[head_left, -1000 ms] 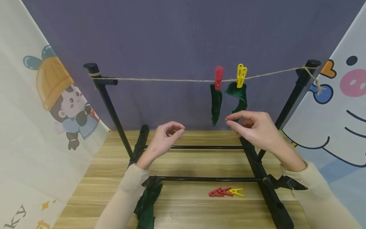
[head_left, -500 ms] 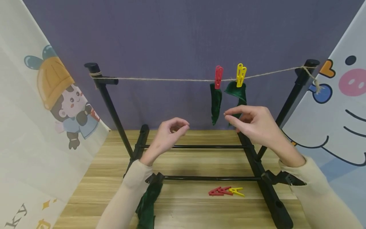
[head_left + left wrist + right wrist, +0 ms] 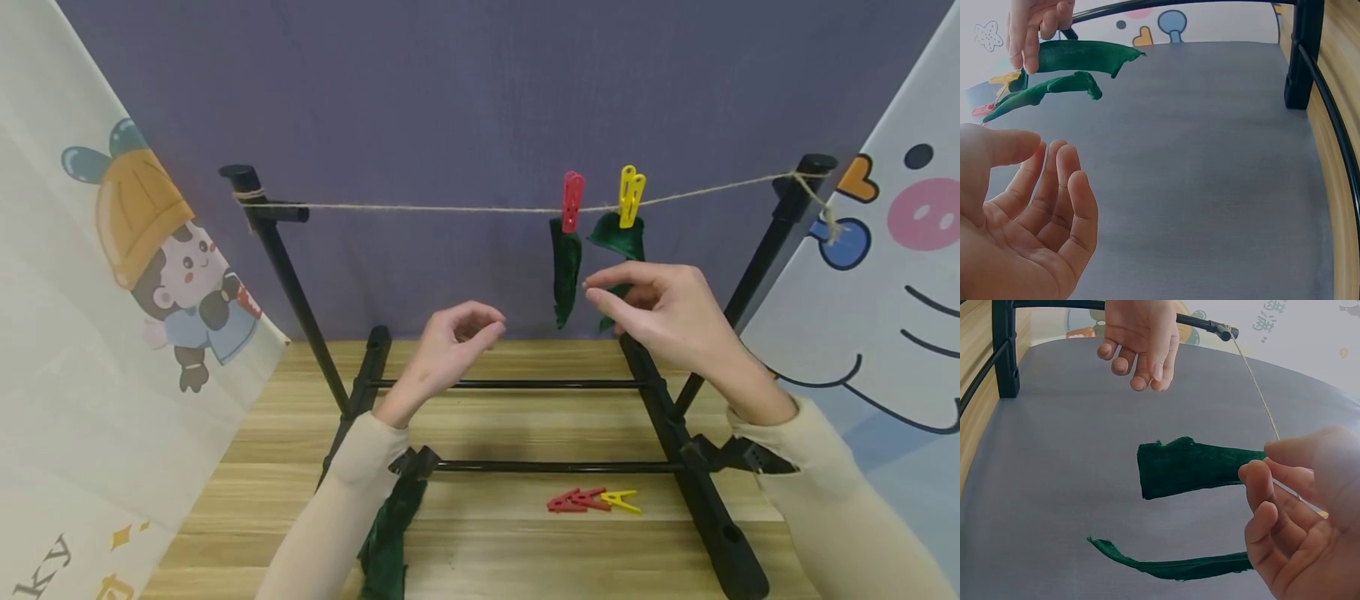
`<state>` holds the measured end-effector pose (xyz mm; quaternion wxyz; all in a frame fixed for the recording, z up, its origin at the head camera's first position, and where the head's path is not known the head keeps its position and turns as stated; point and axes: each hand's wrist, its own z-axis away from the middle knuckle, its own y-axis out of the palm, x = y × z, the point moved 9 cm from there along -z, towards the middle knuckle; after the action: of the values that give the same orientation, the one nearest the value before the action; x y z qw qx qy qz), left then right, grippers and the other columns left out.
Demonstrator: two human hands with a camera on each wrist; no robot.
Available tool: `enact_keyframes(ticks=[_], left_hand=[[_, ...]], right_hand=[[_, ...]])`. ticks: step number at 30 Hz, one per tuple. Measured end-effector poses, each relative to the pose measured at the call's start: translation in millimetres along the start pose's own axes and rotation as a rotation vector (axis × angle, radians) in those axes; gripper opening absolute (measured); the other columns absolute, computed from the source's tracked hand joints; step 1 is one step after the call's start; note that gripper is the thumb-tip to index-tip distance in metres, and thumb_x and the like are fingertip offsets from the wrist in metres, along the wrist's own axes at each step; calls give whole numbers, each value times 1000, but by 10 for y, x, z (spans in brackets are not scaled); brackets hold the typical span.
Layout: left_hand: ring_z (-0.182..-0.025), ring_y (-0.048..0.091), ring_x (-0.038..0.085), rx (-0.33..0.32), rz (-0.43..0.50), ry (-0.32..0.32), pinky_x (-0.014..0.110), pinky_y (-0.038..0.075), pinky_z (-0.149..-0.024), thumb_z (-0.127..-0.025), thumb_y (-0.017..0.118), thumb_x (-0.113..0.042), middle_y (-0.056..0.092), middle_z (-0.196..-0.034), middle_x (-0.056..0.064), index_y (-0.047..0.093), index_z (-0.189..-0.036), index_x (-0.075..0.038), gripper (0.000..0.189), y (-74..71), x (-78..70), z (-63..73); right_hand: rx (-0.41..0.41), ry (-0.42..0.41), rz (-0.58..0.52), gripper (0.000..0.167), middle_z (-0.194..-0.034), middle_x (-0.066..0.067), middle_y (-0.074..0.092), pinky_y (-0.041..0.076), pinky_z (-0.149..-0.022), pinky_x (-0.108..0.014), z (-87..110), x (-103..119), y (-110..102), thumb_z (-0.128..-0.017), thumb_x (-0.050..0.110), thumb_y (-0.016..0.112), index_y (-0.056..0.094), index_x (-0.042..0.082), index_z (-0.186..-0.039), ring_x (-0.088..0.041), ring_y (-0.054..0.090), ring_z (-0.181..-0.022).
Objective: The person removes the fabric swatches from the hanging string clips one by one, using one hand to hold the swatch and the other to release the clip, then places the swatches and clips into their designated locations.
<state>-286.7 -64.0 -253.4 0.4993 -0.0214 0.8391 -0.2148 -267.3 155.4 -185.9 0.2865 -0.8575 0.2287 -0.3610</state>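
Observation:
Two strips of dark green cloth hang from a string [image 3: 420, 207]. A red clothespin [image 3: 572, 202] holds the left strip [image 3: 566, 275]; a yellow clothespin [image 3: 631, 197] holds the right strip [image 3: 620, 234]. My right hand [image 3: 663, 317] is in front of the right strip and covers part of it in the head view. A gap shows between its thumb and forefinger. My left hand [image 3: 459, 346] hovers below the string, left of both strips, its fingers loosely bent around nothing. In the left wrist view, its palm [image 3: 1029, 250] holds nothing.
A black frame with two posts [image 3: 288, 283] carries the string above a wooden table [image 3: 495, 558]. Two red clothespins [image 3: 577, 500] and a yellow one [image 3: 620, 500] lie at the front. Another green cloth [image 3: 392, 533] lies partly behind the left sleeve.
My left hand has risen and moved right. My right hand has risen and shifted slightly left, across the right strip. The clothespins and cloths stay about where they were.

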Motion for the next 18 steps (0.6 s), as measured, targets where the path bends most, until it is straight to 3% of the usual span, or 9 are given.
enact_keyframes(ticks=[5, 11, 18], left_hand=[[-82, 62, 26, -6, 25, -4, 35, 50, -68, -96, 60, -14, 67, -98, 8, 67, -107, -5, 16, -4, -55, -18], [-84, 63, 23, -8, 80, -20, 44, 53, -71, -96, 61, -25, 67, -100, 5, 67, -109, -14, 19, 5, 180, -115], [-83, 63, 21, 9, 70, -18, 44, 53, -71, -97, 59, -15, 66, -99, 9, 66, -110, -5, 18, 24, -74, -92]], right_hand=[[-8, -5, 14, 16, -55, 16, 60, 28, -34, -28, -32, 23, -20, -92, 35, 65, 71, 29, -106, -7, 56, -48], [-21, -14, 10, 16, -55, 15, 58, 30, -35, -27, -61, 64, -36, -91, 35, 66, 71, 30, -106, -7, 55, -47], [-50, -28, 1, 15, -55, 15, 58, 29, -34, -28, -90, 103, -75, -91, 33, 66, 71, 30, -105, -7, 53, -46]])
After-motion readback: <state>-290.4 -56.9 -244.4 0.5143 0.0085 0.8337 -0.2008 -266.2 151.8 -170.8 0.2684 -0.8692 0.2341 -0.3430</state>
